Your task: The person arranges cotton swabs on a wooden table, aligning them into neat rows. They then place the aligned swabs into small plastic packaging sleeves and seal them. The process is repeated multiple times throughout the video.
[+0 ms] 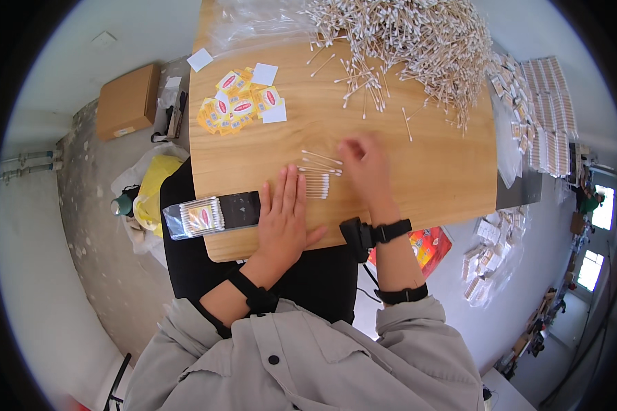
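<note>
My left hand [281,222] lies flat on the wooden table with its fingers stretched out. Beside its fingertips is a neat row of cotton swabs [317,185], and a few looser swabs [321,162] lie askew just beyond. To the right of these, my right hand [367,168] is smeared by motion; its fingers look curled, but I cannot make out whether they hold anything. Left of my left hand, a dark strip [240,209] lies at the table's edge, with a clear bag holding a pack of swabs [202,216] and a yellow label card.
A large heap of loose swabs [418,41] covers the far right of the table [432,185], some scattered toward me. Yellow and white label cards [243,103] lie at the far left, below clear plastic [260,27]. Packed swabs [548,103] are stacked off the right side.
</note>
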Motion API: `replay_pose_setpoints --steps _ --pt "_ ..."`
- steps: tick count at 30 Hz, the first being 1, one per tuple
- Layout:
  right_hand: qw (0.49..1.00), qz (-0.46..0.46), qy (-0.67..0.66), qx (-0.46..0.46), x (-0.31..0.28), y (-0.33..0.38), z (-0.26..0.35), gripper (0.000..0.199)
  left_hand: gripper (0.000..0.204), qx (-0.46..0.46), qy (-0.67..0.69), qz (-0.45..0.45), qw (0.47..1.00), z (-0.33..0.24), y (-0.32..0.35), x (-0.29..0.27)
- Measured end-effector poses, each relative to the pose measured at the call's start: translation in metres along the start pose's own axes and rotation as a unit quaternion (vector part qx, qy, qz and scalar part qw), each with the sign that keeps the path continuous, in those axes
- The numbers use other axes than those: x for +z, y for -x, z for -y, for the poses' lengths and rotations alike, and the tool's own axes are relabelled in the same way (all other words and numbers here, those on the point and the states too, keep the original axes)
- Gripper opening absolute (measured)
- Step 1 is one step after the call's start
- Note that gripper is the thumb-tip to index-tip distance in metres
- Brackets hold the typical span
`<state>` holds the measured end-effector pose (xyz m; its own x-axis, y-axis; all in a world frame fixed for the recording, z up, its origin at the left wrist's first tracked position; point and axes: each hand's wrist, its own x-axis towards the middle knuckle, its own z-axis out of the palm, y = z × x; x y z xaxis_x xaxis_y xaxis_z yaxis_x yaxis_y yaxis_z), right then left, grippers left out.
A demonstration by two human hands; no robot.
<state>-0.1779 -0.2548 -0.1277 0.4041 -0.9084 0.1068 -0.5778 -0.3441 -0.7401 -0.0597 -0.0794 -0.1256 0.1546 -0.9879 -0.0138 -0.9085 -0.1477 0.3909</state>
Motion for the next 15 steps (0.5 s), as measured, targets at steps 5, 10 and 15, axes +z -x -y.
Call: replay_pose_setpoints --steps 5,10,15 --pt "0.979 -0.180 0.097 0.002 0.002 -0.050 -0.014 0.014 0.110 0.008 -0.001 -0.008 1.000 -0.003 -0.004 0.001" --pt "0.995 -0.022 0.082 0.045 -0.004 -0.036 -0.017 0.013 0.110 0.001 0.013 -0.013 1.000 0.000 0.000 -0.001" --pt "0.998 0.058 -0.035 -0.005 -0.004 0.014 0.007 0.017 0.115 0.011 0.043 -0.011 0.999 0.000 -0.001 -0.004"
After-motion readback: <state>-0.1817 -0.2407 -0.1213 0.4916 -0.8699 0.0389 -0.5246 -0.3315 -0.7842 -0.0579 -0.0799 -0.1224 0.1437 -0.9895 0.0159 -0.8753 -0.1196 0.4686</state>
